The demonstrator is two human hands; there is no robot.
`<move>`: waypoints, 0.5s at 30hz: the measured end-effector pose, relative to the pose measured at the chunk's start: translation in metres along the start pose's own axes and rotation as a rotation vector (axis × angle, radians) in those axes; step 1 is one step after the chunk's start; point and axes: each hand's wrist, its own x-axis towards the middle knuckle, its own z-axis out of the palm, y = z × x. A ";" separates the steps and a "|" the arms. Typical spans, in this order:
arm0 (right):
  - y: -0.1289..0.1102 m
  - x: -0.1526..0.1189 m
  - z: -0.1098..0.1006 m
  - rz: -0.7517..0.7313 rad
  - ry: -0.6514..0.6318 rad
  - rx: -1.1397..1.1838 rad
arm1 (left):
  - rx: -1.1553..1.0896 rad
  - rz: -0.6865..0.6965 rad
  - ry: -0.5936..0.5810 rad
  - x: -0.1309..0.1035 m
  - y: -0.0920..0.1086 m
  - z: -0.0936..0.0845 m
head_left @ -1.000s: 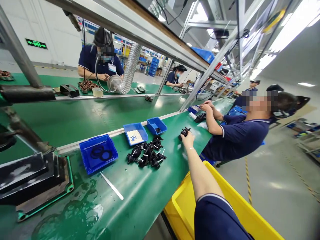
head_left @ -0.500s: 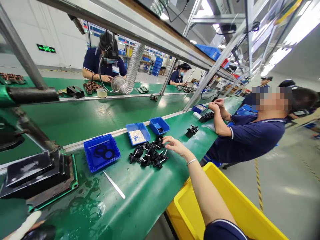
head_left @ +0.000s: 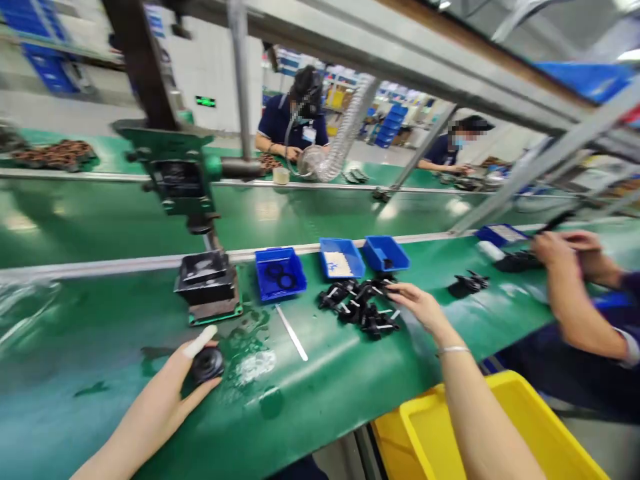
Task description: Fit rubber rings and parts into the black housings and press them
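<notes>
My left hand [head_left: 173,387] grips a round black plastic part [head_left: 207,365] between the thumb and a finger wearing a white finger cot, low over the green bench. My right hand [head_left: 420,308] reaches to the right edge of a pile of black plastic parts with white pins [head_left: 363,310]. Its fingers are stretched out at the nearest parts; whether they touch one is blurred. White tweezers [head_left: 291,333] lie between the hands. Behind them, a blue bin [head_left: 301,288] holds black rings, another blue bin [head_left: 324,263] small white pieces, and a third [head_left: 406,257] a few dark pieces.
A press [head_left: 183,180] with a black block fixture [head_left: 205,283] stands behind my left hand. A yellow crate [head_left: 415,427] sits beneath my right forearm. At the right, a co-worker's hands [head_left: 565,250] handle black parts. Another black part [head_left: 467,285] lies between us. Metal rails [head_left: 340,40] cross overhead.
The view has swung left, bringing the press and my left hand with the round black part fully into sight. My right hand stays at the right edge of the pile.
</notes>
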 end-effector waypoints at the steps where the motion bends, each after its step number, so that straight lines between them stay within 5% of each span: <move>1: -0.006 -0.001 -0.002 -0.011 0.064 0.026 | -0.021 -0.041 -0.029 -0.001 0.002 0.002; 4: -0.034 -0.005 0.000 -0.092 0.247 0.156 | -0.213 -0.160 -0.097 -0.002 0.004 0.010; 6: -0.064 -0.013 0.020 -0.142 0.262 0.313 | -0.341 -0.196 -0.085 -0.001 0.004 0.016; 11: -0.141 -0.059 0.139 0.086 -0.227 0.606 | -0.561 -0.223 -0.066 0.000 0.009 0.025; 15: -0.168 -0.085 0.234 0.392 -0.599 0.791 | -0.640 -0.253 -0.048 -0.001 0.010 0.027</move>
